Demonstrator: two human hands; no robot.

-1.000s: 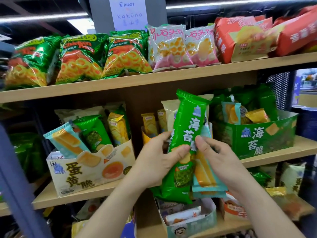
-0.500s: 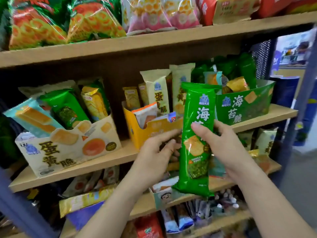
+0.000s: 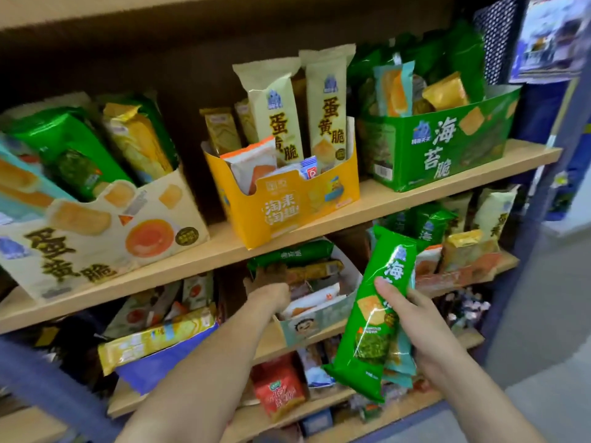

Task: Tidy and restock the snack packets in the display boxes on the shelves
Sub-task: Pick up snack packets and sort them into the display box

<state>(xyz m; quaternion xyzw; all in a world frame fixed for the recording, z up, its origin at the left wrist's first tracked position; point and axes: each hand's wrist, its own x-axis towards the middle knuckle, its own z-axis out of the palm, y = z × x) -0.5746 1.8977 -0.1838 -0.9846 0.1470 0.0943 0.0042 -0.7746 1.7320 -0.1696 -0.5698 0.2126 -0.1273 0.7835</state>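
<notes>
- The left hand (image 3: 271, 294) has let go of the green packet (image 3: 374, 318) and now reaches left and farther in, into the pale box (image 3: 319, 324). Its fingers are blurred, so its grip cannot be told.
- The right hand (image 3: 425, 327) alone clamps the green packet, with teal packets (image 3: 399, 362) behind.
- Sorting seems to be midway: the matching green display box (image 3: 447, 155) sits upper right, well apart.
</notes>
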